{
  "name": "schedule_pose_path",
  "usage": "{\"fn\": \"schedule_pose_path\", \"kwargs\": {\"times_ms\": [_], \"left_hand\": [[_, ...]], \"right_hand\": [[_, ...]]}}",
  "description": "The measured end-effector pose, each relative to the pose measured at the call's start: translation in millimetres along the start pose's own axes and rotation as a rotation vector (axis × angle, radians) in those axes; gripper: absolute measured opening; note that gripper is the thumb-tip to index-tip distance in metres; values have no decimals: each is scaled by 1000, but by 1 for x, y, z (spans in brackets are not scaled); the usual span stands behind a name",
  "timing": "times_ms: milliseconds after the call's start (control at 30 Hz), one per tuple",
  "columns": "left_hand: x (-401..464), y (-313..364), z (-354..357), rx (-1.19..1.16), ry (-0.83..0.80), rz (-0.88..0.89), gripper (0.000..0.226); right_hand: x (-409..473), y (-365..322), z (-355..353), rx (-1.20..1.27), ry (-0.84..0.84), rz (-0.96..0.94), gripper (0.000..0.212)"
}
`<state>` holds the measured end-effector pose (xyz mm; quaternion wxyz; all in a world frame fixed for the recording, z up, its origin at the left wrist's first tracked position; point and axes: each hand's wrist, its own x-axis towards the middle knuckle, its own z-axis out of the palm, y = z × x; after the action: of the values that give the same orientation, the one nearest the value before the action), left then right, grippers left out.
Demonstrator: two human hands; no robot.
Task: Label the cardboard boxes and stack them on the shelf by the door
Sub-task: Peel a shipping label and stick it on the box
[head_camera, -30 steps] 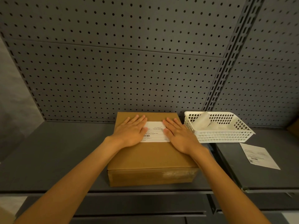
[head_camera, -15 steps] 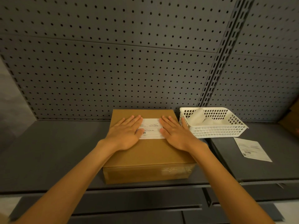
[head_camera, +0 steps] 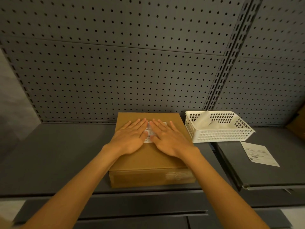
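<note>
Labelling step: flat left hand [head_camera: 130, 139] and flat right hand [head_camera: 170, 141], fingers spread, gripping nothing, are pressing the white printed label [head_camera: 149, 132] onto the flat brown cardboard box [head_camera: 148, 159]. Next, likely: lifting it by its sides.

Most of the white label [head_camera: 149, 132] lies hidden under our left hand [head_camera: 130, 139] and right hand [head_camera: 170, 141], and its print is too small to read. A brown cardboard shape [head_camera: 297, 125] is cut off by the right edge, and the loose sheet [head_camera: 260, 153] carries unreadable text
</note>
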<state>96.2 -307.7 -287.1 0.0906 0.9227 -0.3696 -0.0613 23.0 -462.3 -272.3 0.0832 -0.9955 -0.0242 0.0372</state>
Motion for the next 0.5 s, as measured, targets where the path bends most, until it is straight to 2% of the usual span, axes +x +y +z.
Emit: {"fn": "schedule_pose_path", "kwargs": {"times_ms": [200,333,500], "left_hand": [[0,-1,-2,15,-15,5,54],[-1,-1,-3,14,-24,11,55],[0,1,-7,25,-42,-6,55]], "right_hand": [[3,27,-3,12,-66,-29,66],[-9,55,-6,86,-36,50,71],[-9,55,-1,105,-2,59,70]]}}
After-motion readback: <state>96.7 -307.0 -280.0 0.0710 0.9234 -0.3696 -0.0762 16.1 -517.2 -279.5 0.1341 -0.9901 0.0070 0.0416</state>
